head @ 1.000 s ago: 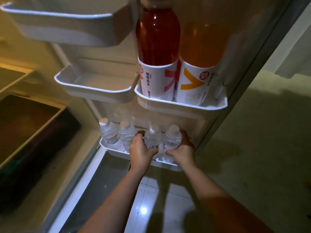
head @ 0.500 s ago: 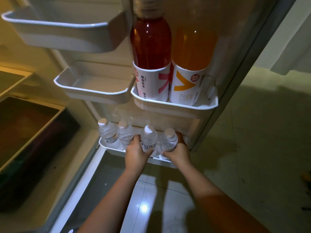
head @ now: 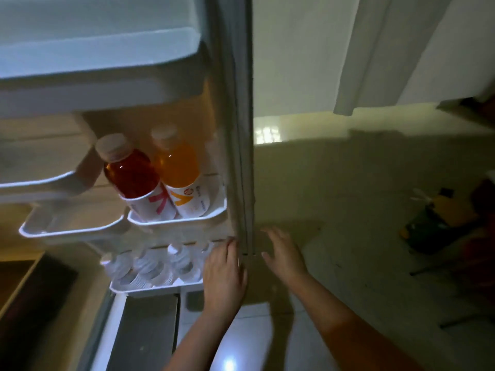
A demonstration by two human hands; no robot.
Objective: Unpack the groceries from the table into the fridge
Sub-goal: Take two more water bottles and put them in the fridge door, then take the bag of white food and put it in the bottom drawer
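Now your left hand (head: 223, 274) lies flat with its fingers loosely spread at the lower end of the fridge door's edge (head: 242, 162), just beside the bottom door bin (head: 150, 286), and it holds nothing. Your right hand (head: 284, 254) hangs open and empty on the far side of that edge, fingers splayed, over the floor; whether it touches the door is hard to tell through the blur.

Judging by what stands in the door, a fair share of the unpacking looks done. Several small clear water bottles (head: 150, 266) stand in a row in the bottom bin, thin crinkly plastic with pale caps; your left hand partly hides the one nearest the edge. One bin up, the red drink bottle (head: 131, 175) and the orange drink bottle (head: 178, 166) stand side by side and touching, round-shouldered and glossy, each with a white paper-like label around its lower half and a wide pale cap. The bin to their left (head: 72, 228) is a smooth white moulded tray with rounded corners and seems bare.

What is left cannot be counted: the table is not in view. At the far right a dim green and yellow heap (head: 439, 220) lies low down, too dark to name. The floor tiles (head: 230, 354) shine under a lamp's reflection.
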